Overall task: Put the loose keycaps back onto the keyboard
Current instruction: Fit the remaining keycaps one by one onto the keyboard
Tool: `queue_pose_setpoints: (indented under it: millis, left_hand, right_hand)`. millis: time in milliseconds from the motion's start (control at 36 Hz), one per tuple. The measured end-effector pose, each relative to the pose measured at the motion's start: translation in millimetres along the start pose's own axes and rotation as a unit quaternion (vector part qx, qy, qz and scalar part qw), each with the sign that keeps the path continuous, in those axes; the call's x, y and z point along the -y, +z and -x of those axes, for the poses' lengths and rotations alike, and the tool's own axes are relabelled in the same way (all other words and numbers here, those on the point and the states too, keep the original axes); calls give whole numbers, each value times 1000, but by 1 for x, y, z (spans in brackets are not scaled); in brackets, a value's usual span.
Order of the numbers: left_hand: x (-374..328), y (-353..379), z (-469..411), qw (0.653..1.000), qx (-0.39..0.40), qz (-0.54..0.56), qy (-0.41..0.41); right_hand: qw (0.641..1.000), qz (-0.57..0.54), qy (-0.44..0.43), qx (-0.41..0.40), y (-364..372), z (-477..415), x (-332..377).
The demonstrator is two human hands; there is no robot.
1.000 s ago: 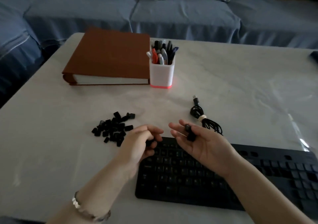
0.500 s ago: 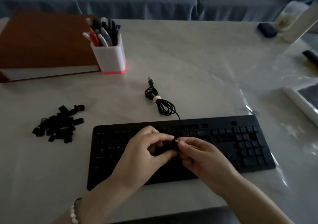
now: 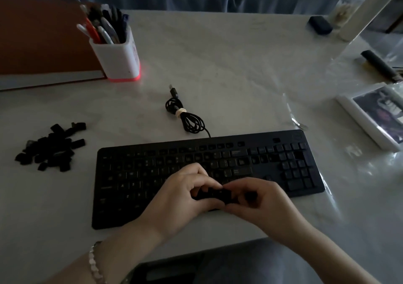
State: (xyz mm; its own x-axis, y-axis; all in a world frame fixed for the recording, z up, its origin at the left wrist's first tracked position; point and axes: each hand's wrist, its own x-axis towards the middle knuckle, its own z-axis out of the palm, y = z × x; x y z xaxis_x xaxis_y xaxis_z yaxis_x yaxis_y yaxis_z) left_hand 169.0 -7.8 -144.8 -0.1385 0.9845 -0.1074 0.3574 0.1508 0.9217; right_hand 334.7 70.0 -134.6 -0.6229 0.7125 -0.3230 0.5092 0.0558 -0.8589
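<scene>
A black keyboard (image 3: pixel 135 174) lies on the pale table near its front edge. Over the keyboard's lower middle rows, my left hand (image 3: pixel 181 198) and my right hand (image 3: pixel 259 203) meet with curled fingers. Between their fingertips sits a black keycap (image 3: pixel 218 194), pinched from both sides. Whether it touches the keyboard I cannot tell. A pile of several loose black keycaps (image 3: pixel 52 148) lies on the table left of the keyboard, apart from both hands.
The keyboard's coiled cable (image 3: pixel 187 117) lies behind it. A white pen holder (image 3: pixel 118 59) and a brown binder (image 3: pixel 41 41) stand at the back left. A white box (image 3: pixel 375 111) and dark small objects (image 3: pixel 320 25) sit at the right. Sofa behind the table.
The view swung right and down. Both hands came from the keyboard's left end to its middle, then lower toward the front rows, still pinching the keycap together.
</scene>
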Motion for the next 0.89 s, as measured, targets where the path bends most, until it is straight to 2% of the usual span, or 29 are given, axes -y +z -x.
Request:
queue_pose_setpoints:
  millis: [111,250,361,472,667,806,889]
  left_hand:
    - [1,4,-2,1000,1,-7,11]
    - [13,-4,-1,987,-109,-119,5]
    - [20,-8,5,977,-117,-177,3]
    - [23,-4,8,970,-105,-214,43]
    - [31,8,9,965,-69,-238,83]
    - [38,15,10,952,-55,-270,134]
    - [43,18,9,949,-61,-277,135]
  right_hand:
    - [993,86,-57,-56,-6,0,-6]
    - [978,134,-104,-124,-22,-7,-24]
    - [970,186,-135,-85,-16,-13,-27]
    - [962,214,-164,-32,2,-21,-31]
    - [941,287,-175,-50,8,-20,-39]
    - [939,286,-189,-35,8,-21,-40]
    - [942,276,-186,-29,7,-21,-38]
